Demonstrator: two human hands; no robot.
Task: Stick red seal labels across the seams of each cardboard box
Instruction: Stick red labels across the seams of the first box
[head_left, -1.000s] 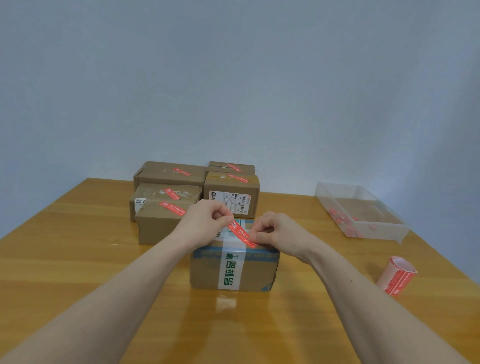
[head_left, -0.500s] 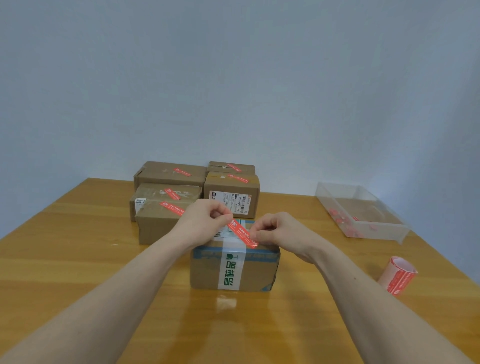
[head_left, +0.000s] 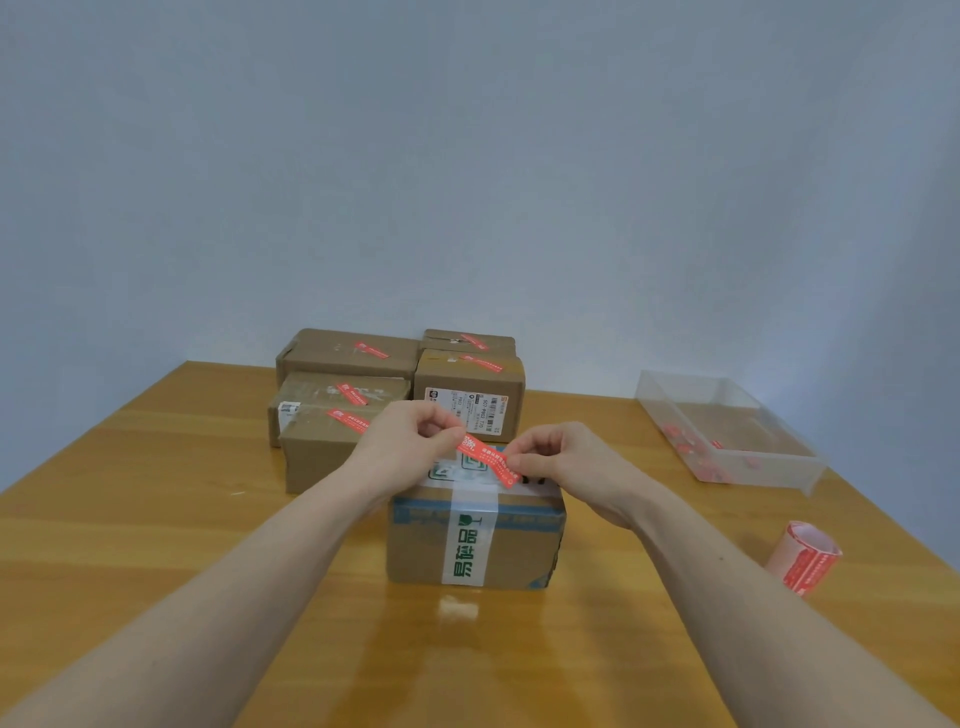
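Observation:
A cardboard box (head_left: 514, 551) with white tape bearing green print stands at the table's middle. Just above its top, a red seal label (head_left: 488, 458) is stretched diagonally. My left hand (head_left: 405, 441) pinches the label's upper left end. My right hand (head_left: 566, 460) pinches its lower right end. Whether the label touches the box top I cannot tell. Behind stand several cardboard boxes (head_left: 348, 358) that each carry a red label.
A roll of red labels (head_left: 802, 558) lies at the right on the wooden table (head_left: 156, 519). A clear plastic tray (head_left: 727, 431) with red scraps sits at the far right. A small scrap (head_left: 457, 608) lies in front of the box.
Both hands have held the label over the box top almost still, with only a slight shift.

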